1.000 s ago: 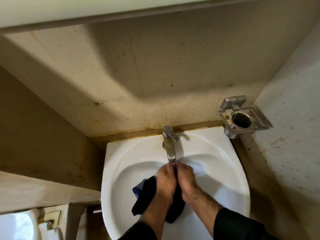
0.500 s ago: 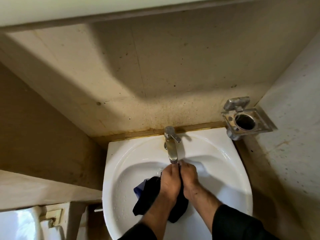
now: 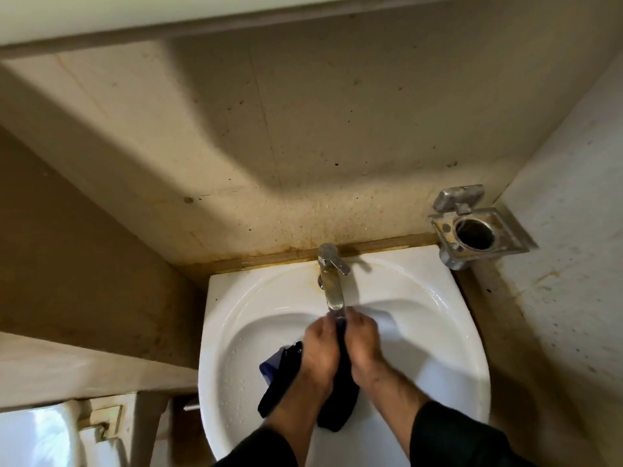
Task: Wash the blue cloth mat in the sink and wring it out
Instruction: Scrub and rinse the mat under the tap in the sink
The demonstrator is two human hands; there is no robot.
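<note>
The sink (image 3: 236,332) is a white basin set against the stained back wall (image 3: 303,146), its rim rounded toward the person; water beads dot its left slope; the tap (image 3: 332,284) stands at the middle of the back edge and its spout reaches forward over the bowl, ending just above the two hands; whether water is running cannot be made out; a metal holder (image 3: 478,230) is fixed by the back right corner, well apart from the work

The mat (image 3: 340,392) hangs in the bowl as a dark bunched strip; its long axis runs from under the spout toward the near rim, and a paler blue fold shows at its left side; the top end is hidden between the hands, the loose end sags toward the near part of the bowl

The left hand (image 3: 320,352) and right hand (image 3: 362,345) sit side by side, touching or nearly so, both with fingers curled round the top of the mat; the left covers more of the cloth; the fingertips themselves are hidden

Judged from this, a wringing twist would turn about that front-to-back axis, and both hands are bunched at the same end, so one would need to shift down toward the loose end
</note>
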